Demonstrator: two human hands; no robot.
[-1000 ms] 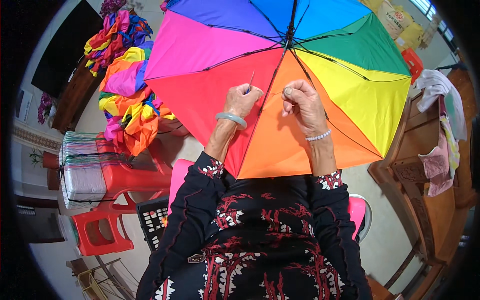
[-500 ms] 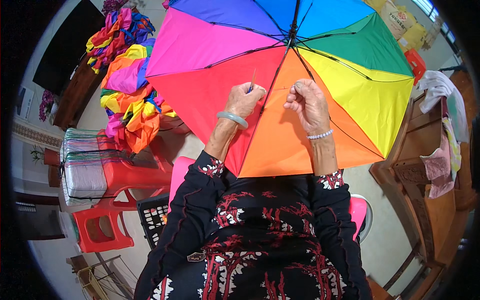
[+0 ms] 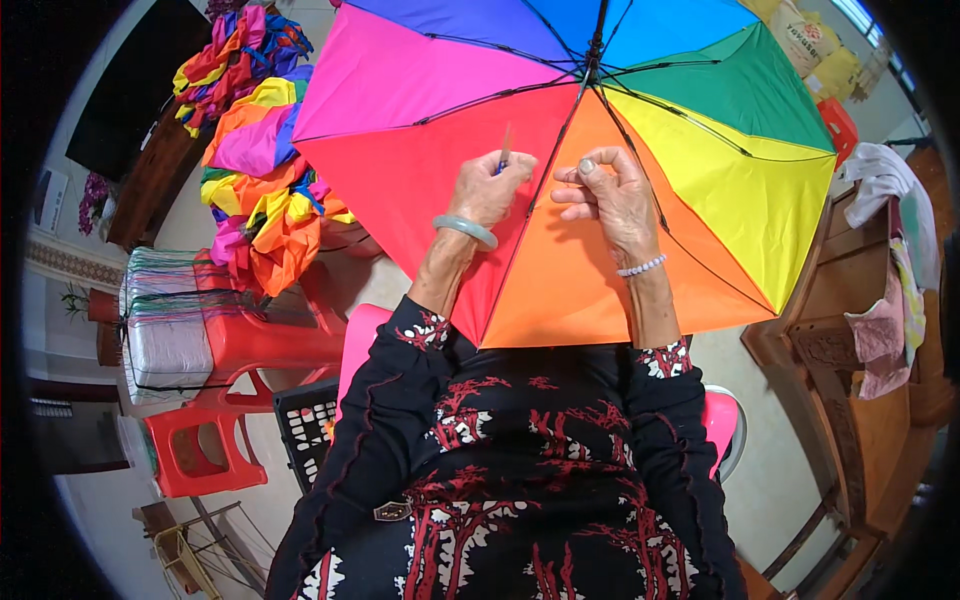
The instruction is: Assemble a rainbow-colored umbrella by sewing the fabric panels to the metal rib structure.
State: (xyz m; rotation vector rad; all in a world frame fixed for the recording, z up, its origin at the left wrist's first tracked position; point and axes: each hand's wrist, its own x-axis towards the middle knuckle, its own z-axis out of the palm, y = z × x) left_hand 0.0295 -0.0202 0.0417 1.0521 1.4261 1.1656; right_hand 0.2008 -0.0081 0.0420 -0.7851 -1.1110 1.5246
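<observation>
An opened rainbow umbrella (image 3: 700, 200) lies across my lap with its inner side, black ribs (image 3: 561, 140) and shaft (image 3: 598, 40) facing me. Over the red panel, my left hand (image 3: 485, 190) is closed around a small pointed tool (image 3: 504, 160) with a blue part; its thin tip sticks up from the fist, and the rest is hidden. My right hand (image 3: 618, 205) hovers over the orange panel, thumb and forefinger pinched together and the other fingers loosely curled. Whatever lies in that pinch is too small to make out. A rib runs between the two hands.
Heaped multicoloured umbrella cloth (image 3: 265, 160) lies at the left. Near it, a red plastic stool (image 3: 265, 345) bears a white bundle (image 3: 165, 340) with threads. A black crate (image 3: 305, 425) stands beside my left arm. At right is a carved wooden chair (image 3: 835, 350) draped with cloths (image 3: 895, 220).
My right hand has shifted slightly left and up, its lower fingers stretching toward my left hand. The left hand has risen a little, and the umbrella has moved slightly.
</observation>
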